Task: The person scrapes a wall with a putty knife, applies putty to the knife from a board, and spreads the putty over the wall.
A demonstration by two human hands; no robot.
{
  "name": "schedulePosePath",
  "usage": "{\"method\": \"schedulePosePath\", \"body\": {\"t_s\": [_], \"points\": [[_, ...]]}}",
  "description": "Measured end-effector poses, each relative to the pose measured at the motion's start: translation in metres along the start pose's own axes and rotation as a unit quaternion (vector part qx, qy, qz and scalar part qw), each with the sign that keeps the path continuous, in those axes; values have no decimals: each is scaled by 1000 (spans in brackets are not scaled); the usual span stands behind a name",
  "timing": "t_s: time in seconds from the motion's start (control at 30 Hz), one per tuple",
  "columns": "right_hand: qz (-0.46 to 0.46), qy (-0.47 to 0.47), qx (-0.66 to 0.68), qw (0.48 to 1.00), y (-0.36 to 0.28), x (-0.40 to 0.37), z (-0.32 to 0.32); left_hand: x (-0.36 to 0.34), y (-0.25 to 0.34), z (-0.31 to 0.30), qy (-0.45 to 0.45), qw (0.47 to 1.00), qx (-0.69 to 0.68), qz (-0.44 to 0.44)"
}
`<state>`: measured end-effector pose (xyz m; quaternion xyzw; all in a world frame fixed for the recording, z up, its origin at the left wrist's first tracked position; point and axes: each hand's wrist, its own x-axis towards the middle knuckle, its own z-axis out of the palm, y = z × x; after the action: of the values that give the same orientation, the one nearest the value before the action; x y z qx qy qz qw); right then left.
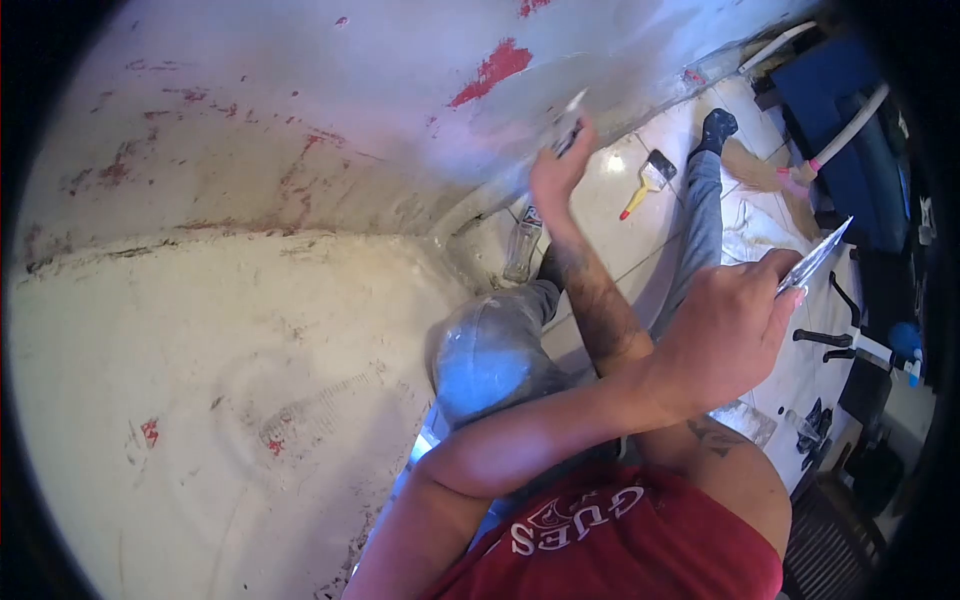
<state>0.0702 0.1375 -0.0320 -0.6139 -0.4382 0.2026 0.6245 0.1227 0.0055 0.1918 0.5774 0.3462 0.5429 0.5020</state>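
My left hand (720, 325) is reached across to the right, fingers closed on a metal scraper blade (818, 256) that is seen nearly edge-on. Farther forward, my right hand (560, 175) grips a putty knife (571, 125), its pale blade pointing up toward the wall (400, 110). My forearms cross in this view, the left one in front. Red patches and dark marks show on the pale wall, with whitish smears near the putty knife. A paintbrush (647, 183) with a yellow and red handle lies on the tiles beyond my right hand.
A clear bottle (522, 248) is by the wall corner, close to my bent knee. My other leg (700, 215) stretches along the tiled floor (625, 240). At the right are a broom (755, 165), a black-legged stand (835, 340) and a dark slatted chair (830, 540).
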Motion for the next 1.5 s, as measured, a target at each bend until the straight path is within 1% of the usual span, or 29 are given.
{"method": "schedulePosePath", "body": {"t_s": [0.07,0.17,0.27,0.33,0.4,0.43,0.5,0.57,0.67,0.73,0.8,0.87,0.97,1.03,1.13,1.2,1.23,1.27,1.37,1.43,1.47,1.5], "points": [[-10,36,-3,999,4,36,-1,1,-1,0,-6,1000,-6,5],[-17,-20,-12,1000,10,52,15,2,-5,3,-10,1000,-12,8],[-25,-2,-68,997,-36,13,35,1,-4,3,-6,1000,-15,-5],[-76,-8,-87,993,-52,-18,47,1,-3,3,-7,1000,-16,-17],[-137,-52,-96,985,-56,-49,53,1,-5,4,-11,1000,1,-24],[-171,-117,-74,975,-58,-63,45,2,-6,4,-11,1000,11,-27],[-226,-248,-31,941,-58,-87,27,4,-8,4,-1,1000,10,-30],[-265,-375,9,888,-47,-98,9,5,-8,3,6,999,18,-29],[-206,-333,115,913,-20,-84,-12,5,-8,1,15,999,32,-22],[-84,-205,109,969,8,-68,-20,3,-8,2,15,999,26,-11],[38,-103,91,990,13,-28,-19,2,-4,2,-2,1000,-2,-23],[38,-18,-2,999,8,8,-7,0,-4,6,-14,999,-17,-29],[37,-11,-16,999,10,27,21,0,-7,8,-18,999,-11,-25],[0,-8,-49,999,-9,10,41,1,-8,5,-14,1000,-1,-23],[-53,-2,-111,992,-32,-34,60,1,-6,4,6,999,-26,-25],[-156,-75,-47,984,-33,-65,54,1,-10,7,0,1000,-14,-20],[-181,-155,-41,970,-34,-80,43,1,-11,7,-2,1000,-6,-18],[-204,-235,-33,950,-34,-94,33,2,-11,7,-3,1000,-5,-19],[-317,-366,59,873,-16,-100,7,5,-6,3,1,1000,4,-20],[-263,-315,18,912,-5,-84,-8,5,-3,1,8,1000,16,-21],[-202,-230,32,951,11,-72,-14,4,-2,-1,5,1000,13,-21],[-118,-145,19,982,22,-51,-16,4,-2,-1,2,1000,8,-19]]}}
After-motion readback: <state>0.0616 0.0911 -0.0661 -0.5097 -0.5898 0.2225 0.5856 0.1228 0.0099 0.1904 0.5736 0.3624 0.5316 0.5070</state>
